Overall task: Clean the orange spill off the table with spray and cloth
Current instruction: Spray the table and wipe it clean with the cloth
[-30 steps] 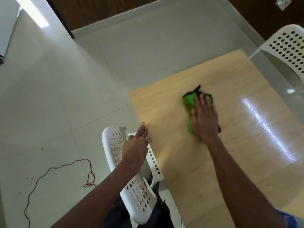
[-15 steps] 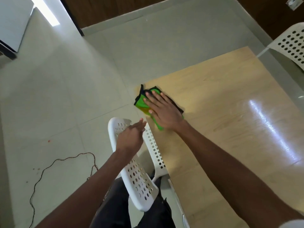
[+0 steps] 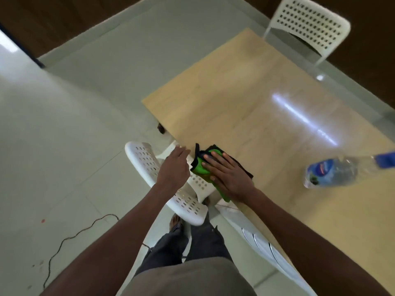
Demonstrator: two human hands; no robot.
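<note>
Since a second ago the green cloth [image 3: 199, 167] has travelled from the middle of the desk [image 3: 245, 99] to its near left edge, and it now hangs partly over that edge above the white chair [image 3: 149, 165]. The right hand [image 3: 228, 171] lies flat on top of it, fingers straight and spread, pressing it down rather than clutching it, so that grip is released and simply pushing. The left hand [image 3: 174, 167] hovers just beside the cloth off the desk edge, fingers loosely extended and holding nothing; it appears cupped to receive whatever is swept off, though that is a guess. No orange stain shows on the bare wood, which looks glossy under a streak of reflected light; a darker, yellowish patch on the cloth near the fingers may be what it has picked up. A clear plastic bottle [image 3: 342, 170] with a blue cap lies on its side well apart to the right; whether it is the spray cannot be told. The wipe seems close to finished: the stroke has run to the edge, and gathering the cloth up would likely come next.
</note>
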